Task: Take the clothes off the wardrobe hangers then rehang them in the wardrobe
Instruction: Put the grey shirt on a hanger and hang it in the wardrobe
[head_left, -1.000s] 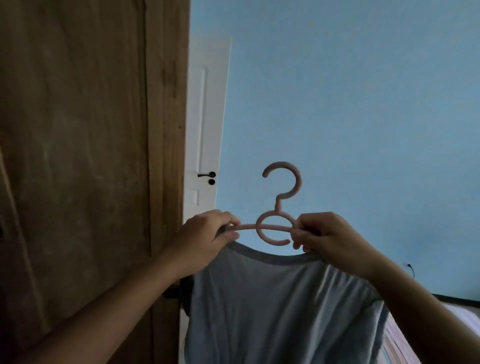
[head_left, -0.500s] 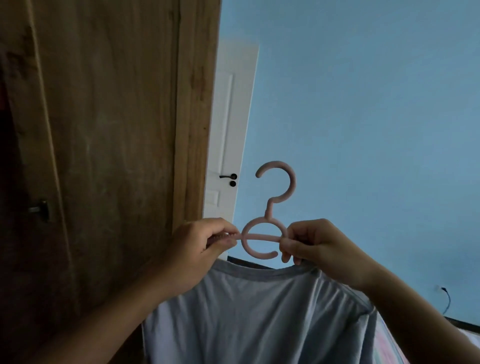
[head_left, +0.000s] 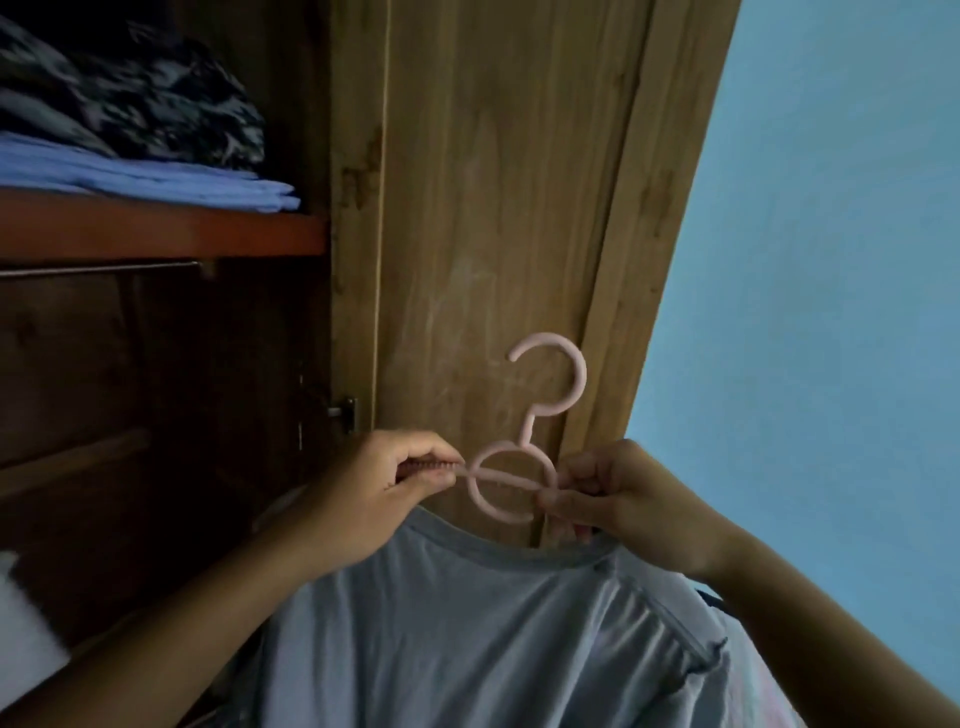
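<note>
A pink hanger (head_left: 524, 457) is held up by both hands — the left hand (head_left: 374, 499) has its fingers curled around the hanger's left arm, and the right hand (head_left: 623, 504) pinches the right arm just beside the hanger's round loop, with the hook standing above the fingertips. Below the fingers a grey t-shirt (head_left: 467, 634) is draped from the hanger, its collar just under the loop. Beyond the fingers the wardrobe door (head_left: 493, 208) is seen, and up to the left of the left hand folded clothes (head_left: 130, 130) are stacked on a wardrobe shelf (head_left: 156, 234) — a blue wall (head_left: 831, 260) lies to the right.
</note>
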